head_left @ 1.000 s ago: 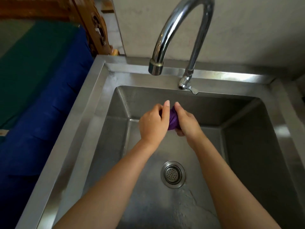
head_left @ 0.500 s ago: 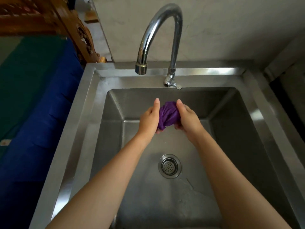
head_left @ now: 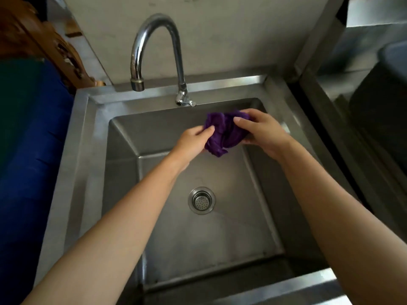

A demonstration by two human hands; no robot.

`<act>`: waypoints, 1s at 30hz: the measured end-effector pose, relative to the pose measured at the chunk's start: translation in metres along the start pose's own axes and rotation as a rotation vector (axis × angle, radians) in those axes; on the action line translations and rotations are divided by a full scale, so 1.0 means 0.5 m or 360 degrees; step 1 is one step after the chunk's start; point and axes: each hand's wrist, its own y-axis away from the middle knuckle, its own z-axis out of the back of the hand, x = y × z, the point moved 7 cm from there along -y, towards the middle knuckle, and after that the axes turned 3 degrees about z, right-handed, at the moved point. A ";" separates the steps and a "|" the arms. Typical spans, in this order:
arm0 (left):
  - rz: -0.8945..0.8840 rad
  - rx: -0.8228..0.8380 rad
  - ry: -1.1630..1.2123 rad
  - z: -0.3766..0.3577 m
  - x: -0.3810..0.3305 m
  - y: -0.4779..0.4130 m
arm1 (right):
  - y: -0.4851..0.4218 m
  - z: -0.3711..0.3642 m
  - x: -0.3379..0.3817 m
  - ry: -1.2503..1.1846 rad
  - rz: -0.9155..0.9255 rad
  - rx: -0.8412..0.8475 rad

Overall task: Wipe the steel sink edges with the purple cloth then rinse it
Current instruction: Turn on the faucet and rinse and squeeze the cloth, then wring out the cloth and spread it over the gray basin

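The cloth [head_left: 222, 134] is bunched into a loose purple wad and held in the air over the back of the sink [head_left: 88, 150], just in front of its rear wall and clear of the steel. It sits between both hands. The left hand [head_left: 193, 139] pinches the wad's left edge between thumb and fingers. The right hand [head_left: 262, 133] curls round the right side, fingers over the top and thumb beneath, so a fold hangs free below. Keeping it over the basin looks deliberate, since any drips fall inside and run to the drain [head_left: 201, 200].

The tap [head_left: 154, 40] arches above. Its spout ends to the left of the cloth, while its lever [head_left: 186, 101] is just behind the wad. No water shows at the spout. My guess is that the cloth is being gathered or spread, either for the rim or for rinsing; which one cannot be told. The rim is bare steel all round, with a blue cover [head_left: 33, 150] to its left.
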 end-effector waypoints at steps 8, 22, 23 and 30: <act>-0.0388 -0.0208 0.0171 -0.107 -0.206 0.121 | 0.134 0.186 0.160 0.0679 0.0338 -0.0583; -0.0652 0.0179 0.0190 -0.248 -0.534 0.340 | 0.387 0.362 0.501 0.0098 0.0614 -0.0327; -0.0647 0.0271 0.0072 -0.263 -0.541 0.346 | 0.391 0.374 0.506 0.0063 0.0569 -0.0311; -0.0814 0.0291 -0.0086 -0.333 -0.601 0.363 | 0.386 0.428 0.498 0.0464 0.0397 -0.0318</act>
